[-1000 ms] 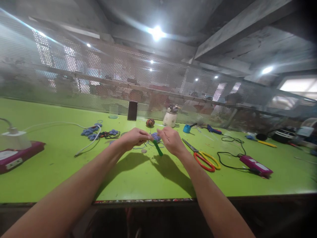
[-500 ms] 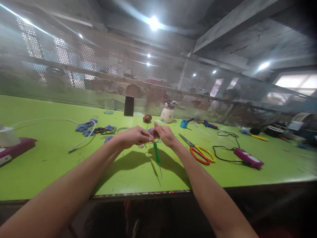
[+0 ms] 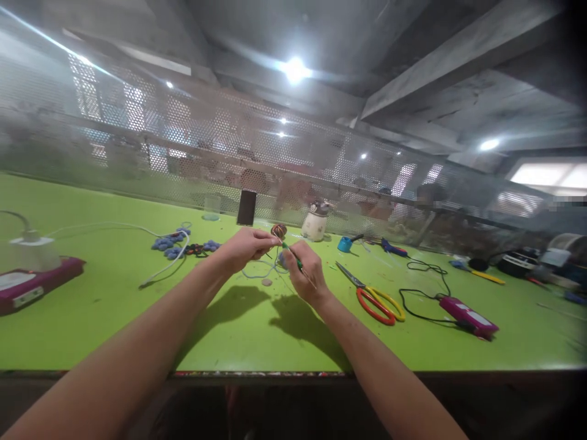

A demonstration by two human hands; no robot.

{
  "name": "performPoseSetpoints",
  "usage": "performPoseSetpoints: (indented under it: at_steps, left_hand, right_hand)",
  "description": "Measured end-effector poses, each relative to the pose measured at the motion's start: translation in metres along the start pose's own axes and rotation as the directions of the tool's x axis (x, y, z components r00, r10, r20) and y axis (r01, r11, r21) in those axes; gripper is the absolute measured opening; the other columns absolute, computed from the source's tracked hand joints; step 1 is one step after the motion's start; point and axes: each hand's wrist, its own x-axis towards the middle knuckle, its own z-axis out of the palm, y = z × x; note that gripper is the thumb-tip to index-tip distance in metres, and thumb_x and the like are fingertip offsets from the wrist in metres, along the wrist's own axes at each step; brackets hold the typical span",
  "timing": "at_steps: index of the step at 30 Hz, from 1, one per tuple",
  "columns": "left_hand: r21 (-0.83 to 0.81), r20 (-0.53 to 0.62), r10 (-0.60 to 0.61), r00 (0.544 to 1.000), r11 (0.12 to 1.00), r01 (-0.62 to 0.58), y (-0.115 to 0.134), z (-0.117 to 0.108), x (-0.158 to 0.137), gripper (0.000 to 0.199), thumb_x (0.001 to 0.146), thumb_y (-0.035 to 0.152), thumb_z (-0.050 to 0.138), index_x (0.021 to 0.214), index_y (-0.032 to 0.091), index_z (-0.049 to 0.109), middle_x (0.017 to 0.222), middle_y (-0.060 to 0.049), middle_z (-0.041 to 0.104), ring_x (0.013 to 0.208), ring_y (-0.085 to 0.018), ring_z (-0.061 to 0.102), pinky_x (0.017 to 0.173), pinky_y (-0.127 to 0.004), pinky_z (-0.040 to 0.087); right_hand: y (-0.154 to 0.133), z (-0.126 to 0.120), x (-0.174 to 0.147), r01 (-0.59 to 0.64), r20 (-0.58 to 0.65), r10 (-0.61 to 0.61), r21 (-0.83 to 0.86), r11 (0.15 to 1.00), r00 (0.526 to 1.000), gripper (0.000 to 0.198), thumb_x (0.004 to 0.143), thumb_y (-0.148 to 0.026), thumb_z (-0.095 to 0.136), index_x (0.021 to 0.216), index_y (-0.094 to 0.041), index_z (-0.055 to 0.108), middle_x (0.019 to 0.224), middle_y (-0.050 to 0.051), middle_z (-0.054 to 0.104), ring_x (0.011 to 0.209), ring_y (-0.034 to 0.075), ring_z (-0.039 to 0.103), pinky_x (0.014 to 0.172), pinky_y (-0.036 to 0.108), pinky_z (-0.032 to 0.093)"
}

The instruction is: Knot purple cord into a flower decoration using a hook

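Observation:
My right hand is closed around a green-handled crochet hook, whose thin metal shaft points up and left. My left hand pinches what looks like a strand of yarn by the hook's upper tip; the strand itself is too fine to make out well. Below and between the hands, pale blue yarn loops down to the table, and a small blue piece shows beside my right fingers. Just behind the hands sits a dark multicoloured yarn ball. A small flat round piece lies beneath.
Scissors with red and yellow handles lie right of my right hand. Blue knitted flowers and a white cable are at left. Behind stand a phone and a white jar. Purple power strips lie on both sides.
The green hook hung point-down below my hands; now it lies tilted in my right hand's grip. My right hand has turned and moved slightly down, apart from the left. The view has shifted.

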Motion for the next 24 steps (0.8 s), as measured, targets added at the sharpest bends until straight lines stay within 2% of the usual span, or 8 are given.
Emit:
performPoseSetpoints:
  at_steps: [6, 8, 13, 18, 24]
  left_hand:
    - [0.209, 0.011, 0.041, 0.999, 0.977, -0.043, 0.009, 0.004, -0.006, 0.017, 0.073, 0.028, 0.068, 0.073, 0.012, 0.069, 0.043, 0.006, 0.038, 0.042, -0.006, 0.024, 0.044, -0.022, 0.014]
    - [0.224, 0.022, 0.055, 0.998, 0.973, -0.059, 0.014, 0.002, -0.008, 0.017, 0.073, 0.029, 0.068, 0.074, 0.012, 0.069, 0.044, 0.006, 0.039, 0.042, -0.006, 0.024, 0.044, -0.023, 0.014]
    - [0.119, 0.114, 0.012, 0.993, 0.993, -0.025, 0.026, -0.003, -0.014, 0.015, 0.074, 0.026, 0.068, 0.076, 0.011, 0.070, 0.044, 0.006, 0.036, 0.043, -0.005, 0.023, 0.044, -0.023, 0.013]
    - [-0.020, 0.208, -0.010, 0.978, 1.000, 0.014, 0.030, -0.007, -0.017, 0.012, 0.073, 0.022, 0.068, 0.076, 0.011, 0.070, 0.045, 0.006, 0.034, 0.043, -0.005, 0.023, 0.042, -0.021, 0.012]
    - [-0.032, 0.261, -0.020, 0.965, 0.999, 0.029, 0.035, -0.008, -0.022, 0.013, 0.072, 0.023, 0.070, 0.074, 0.011, 0.070, 0.044, 0.006, 0.036, 0.042, -0.004, 0.024, 0.041, -0.020, 0.013]
  right_hand:
    - [-0.004, -0.008, 0.003, -0.079, -0.060, 0.090, 0.169, 0.983, 0.994, 0.034, 0.095, -0.033, 0.042, 0.066, -0.018, 0.050, 0.066, 0.001, 0.050, 0.064, 0.013, 0.047, 0.065, 0.028, 0.039]
    - [-0.005, -0.014, 0.006, -0.104, -0.055, 0.119, 0.226, 0.969, 0.991, 0.035, 0.095, -0.035, 0.043, 0.065, -0.017, 0.051, 0.065, 0.001, 0.051, 0.063, 0.012, 0.049, 0.064, 0.027, 0.040]
    - [-0.010, -0.032, 0.014, -0.048, -0.027, 0.060, 0.324, 0.945, 0.998, 0.033, 0.092, -0.033, 0.050, 0.063, -0.017, 0.056, 0.072, 0.003, 0.058, 0.070, 0.013, 0.056, 0.068, 0.028, 0.044]
    - [-0.012, -0.041, 0.015, -0.003, -0.024, 0.012, 0.378, 0.926, 1.000, 0.029, 0.091, -0.030, 0.051, 0.067, -0.017, 0.061, 0.077, 0.004, 0.060, 0.071, 0.014, 0.056, 0.067, 0.029, 0.046]
    - [-0.015, -0.056, 0.017, 0.028, 0.033, -0.045, 0.394, 0.919, 0.998, 0.024, 0.090, -0.025, 0.053, 0.070, -0.017, 0.064, 0.079, 0.004, 0.062, 0.073, 0.013, 0.058, 0.065, 0.029, 0.047]
